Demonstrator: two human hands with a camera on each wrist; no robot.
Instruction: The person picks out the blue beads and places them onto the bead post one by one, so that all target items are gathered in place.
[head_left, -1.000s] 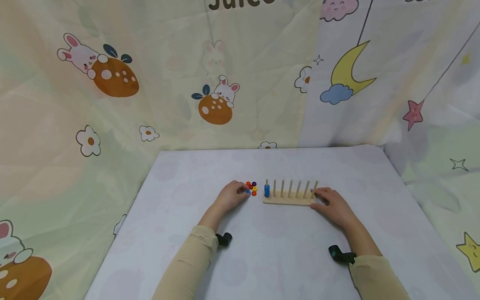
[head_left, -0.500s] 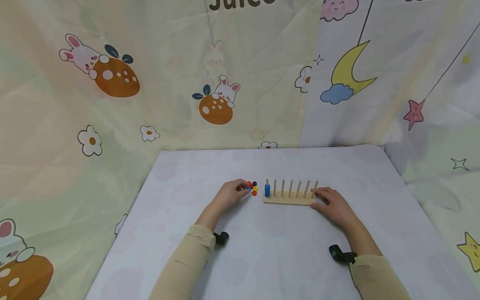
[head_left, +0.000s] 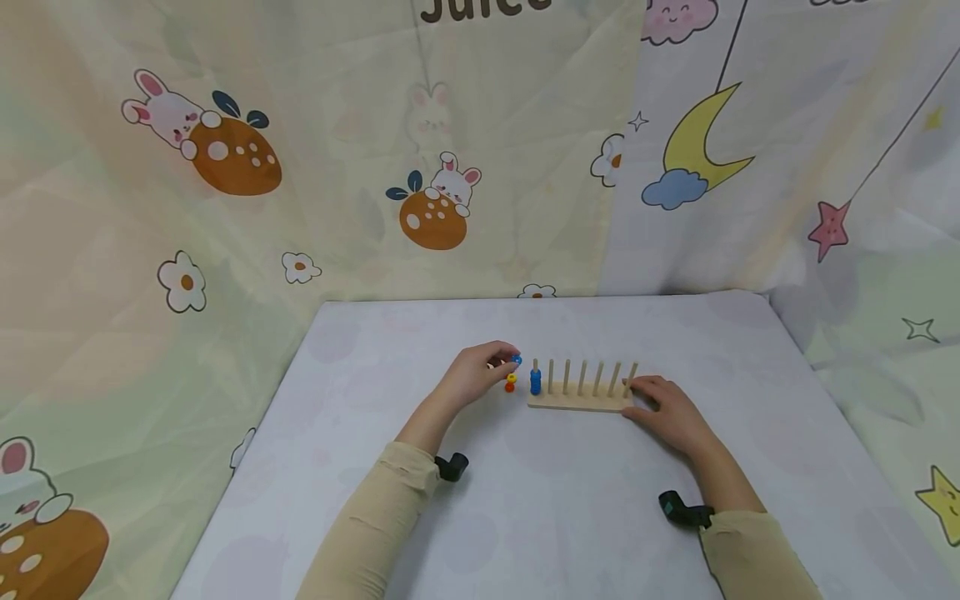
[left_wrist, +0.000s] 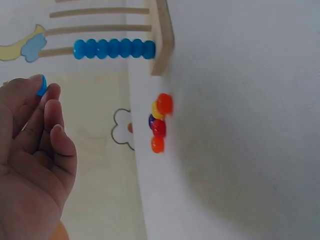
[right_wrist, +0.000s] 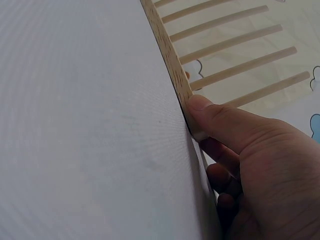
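Note:
Between thumb and index finger, my left hand (head_left: 474, 372) pinches a blue bead (head_left: 517, 359), raised just left of the wooden peg board (head_left: 577, 402). The leftmost peg carries a stack of several blue beads (left_wrist: 115, 48); the other pegs that show are bare. My right hand (head_left: 669, 414) grips the right end of the board, its thumb on the base's front edge in the right wrist view. Below the left hand lie loose beads: orange (left_wrist: 164, 104), red (left_wrist: 159, 128), yellow (head_left: 512, 378) and dark purple, partly covered by the hand in the head view.
A white cloth covers the table (head_left: 570, 500). Behind it hangs a printed fabric backdrop (head_left: 337, 167). Each wrist wears a small black camera, one on the left (head_left: 452, 467) and one on the right (head_left: 684, 510).
My left hand has lifted the blue bead from the loose group and moved it up and right toward the leftmost peg. The right hand and board stay in place.

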